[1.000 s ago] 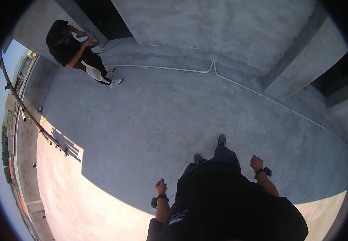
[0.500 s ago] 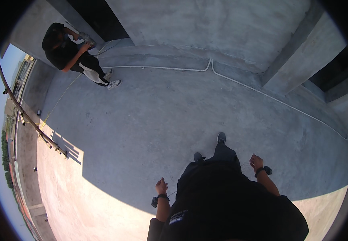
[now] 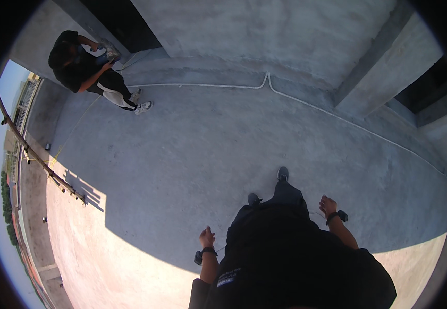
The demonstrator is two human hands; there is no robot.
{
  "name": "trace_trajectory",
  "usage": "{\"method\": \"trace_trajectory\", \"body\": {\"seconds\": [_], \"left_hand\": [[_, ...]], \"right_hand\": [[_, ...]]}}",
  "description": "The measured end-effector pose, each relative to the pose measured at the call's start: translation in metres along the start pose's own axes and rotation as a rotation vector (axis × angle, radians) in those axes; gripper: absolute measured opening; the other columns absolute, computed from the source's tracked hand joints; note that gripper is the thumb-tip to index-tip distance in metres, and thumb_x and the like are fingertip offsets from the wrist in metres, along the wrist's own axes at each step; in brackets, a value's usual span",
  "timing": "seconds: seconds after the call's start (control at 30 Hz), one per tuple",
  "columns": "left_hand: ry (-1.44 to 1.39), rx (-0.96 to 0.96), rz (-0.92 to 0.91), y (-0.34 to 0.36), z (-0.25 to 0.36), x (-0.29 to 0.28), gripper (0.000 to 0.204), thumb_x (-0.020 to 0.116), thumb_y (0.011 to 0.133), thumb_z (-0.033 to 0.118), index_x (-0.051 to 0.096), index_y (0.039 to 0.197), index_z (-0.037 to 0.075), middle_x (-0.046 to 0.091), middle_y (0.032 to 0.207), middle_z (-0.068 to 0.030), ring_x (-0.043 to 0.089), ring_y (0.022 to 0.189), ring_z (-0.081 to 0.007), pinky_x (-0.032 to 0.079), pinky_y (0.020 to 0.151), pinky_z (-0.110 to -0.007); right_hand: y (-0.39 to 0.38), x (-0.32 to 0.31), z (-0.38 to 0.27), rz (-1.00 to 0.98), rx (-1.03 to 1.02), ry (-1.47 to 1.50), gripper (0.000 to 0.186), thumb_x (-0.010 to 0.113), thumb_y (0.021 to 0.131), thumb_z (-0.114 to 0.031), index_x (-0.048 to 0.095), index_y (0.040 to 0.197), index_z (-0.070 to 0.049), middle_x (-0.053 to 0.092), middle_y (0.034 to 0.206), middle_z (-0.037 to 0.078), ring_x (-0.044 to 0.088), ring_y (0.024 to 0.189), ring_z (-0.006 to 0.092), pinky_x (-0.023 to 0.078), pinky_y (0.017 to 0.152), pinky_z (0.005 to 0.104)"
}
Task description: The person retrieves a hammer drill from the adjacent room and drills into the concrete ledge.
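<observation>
My left hand hangs beside my left hip, above the concrete floor. Its fingers are loosely bent, with at least one stretched out, and I see nothing in them. Out to the other side is my right hand, its fingers slightly apart and without anything visible between them. Each wrist carries a small black strapped device: one on the left, one on the right. A thin wire runs between my right hand and my body.
Another person stands at the far left, holding a dark object. A white pipe runs along the wall base. A wooden pole and a yellow cord are at the left. Pillars and dark openings line the wall.
The whole view has shifted slightly. My hands keep nearly the same place beside my body, and the other person has lowered their arm a little.
</observation>
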State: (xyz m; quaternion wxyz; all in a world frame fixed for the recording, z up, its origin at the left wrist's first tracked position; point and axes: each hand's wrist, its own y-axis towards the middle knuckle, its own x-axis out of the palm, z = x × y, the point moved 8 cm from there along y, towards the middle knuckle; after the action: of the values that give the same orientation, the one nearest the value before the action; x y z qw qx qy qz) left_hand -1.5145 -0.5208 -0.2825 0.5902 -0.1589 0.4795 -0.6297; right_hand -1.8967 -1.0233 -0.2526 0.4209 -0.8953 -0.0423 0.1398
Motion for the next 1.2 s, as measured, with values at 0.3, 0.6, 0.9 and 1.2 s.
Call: {"method": "trace_trajectory", "body": {"seconds": [0.3, 0.6, 0.9, 1.2], "left_hand": [[-0.038, 0.008, -0.041, 0.01, 0.01, -0.005, 0.048, 0.054, 0.078, 0.036, 0.049, 0.106, -0.002, 0.056, 0.082, -0.0072, 0.055, 0.067, -0.0152, 0.041, 0.05, -0.025], [-0.029, 0.002, -0.035, 0.02, 0.015, -0.015, 0.046, 0.054, 0.078, 0.037, 0.051, 0.105, -0.001, 0.057, 0.084, -0.0076, 0.056, 0.069, -0.0162, 0.043, 0.054, -0.027], [-0.007, -0.003, -0.028, 0.025, 0.025, -0.022, 0.046, 0.054, 0.078, 0.037, 0.051, 0.105, -0.001, 0.057, 0.084, -0.007, 0.056, 0.069, -0.0162, 0.043, 0.053, -0.026], [-0.029, -0.014, -0.042, 0.037, 0.031, -0.03, 0.046, 0.054, 0.078, 0.037, 0.05, 0.105, 0.0, 0.057, 0.082, -0.0063, 0.056, 0.067, -0.0154, 0.042, 0.051, -0.026]], "right_hand": [[-0.008, 0.013, -0.002, -0.024, -0.001, -0.049, 0.029, 0.056, 0.076, -0.032, 0.054, 0.092, -0.007, 0.054, 0.085, 0.002, 0.054, 0.077, 0.0148, 0.043, 0.062, 0.0276], [-0.02, 0.027, -0.007, 0.022, -0.014, -0.04, 0.026, 0.057, 0.077, -0.029, 0.055, 0.089, -0.006, 0.054, 0.077, 0.0, 0.053, 0.067, 0.0115, 0.042, 0.054, 0.0243], [-0.024, 0.041, -0.006, 0.007, -0.004, -0.088, 0.03, 0.056, 0.076, -0.03, 0.054, 0.095, -0.006, 0.055, 0.085, 0.002, 0.054, 0.076, 0.0143, 0.043, 0.062, 0.0276], [-0.027, 0.054, -0.007, -0.003, -0.01, -0.11, 0.032, 0.058, 0.075, -0.03, 0.054, 0.094, -0.005, 0.054, 0.083, 0.002, 0.053, 0.073, 0.0132, 0.042, 0.058, 0.025]]}}
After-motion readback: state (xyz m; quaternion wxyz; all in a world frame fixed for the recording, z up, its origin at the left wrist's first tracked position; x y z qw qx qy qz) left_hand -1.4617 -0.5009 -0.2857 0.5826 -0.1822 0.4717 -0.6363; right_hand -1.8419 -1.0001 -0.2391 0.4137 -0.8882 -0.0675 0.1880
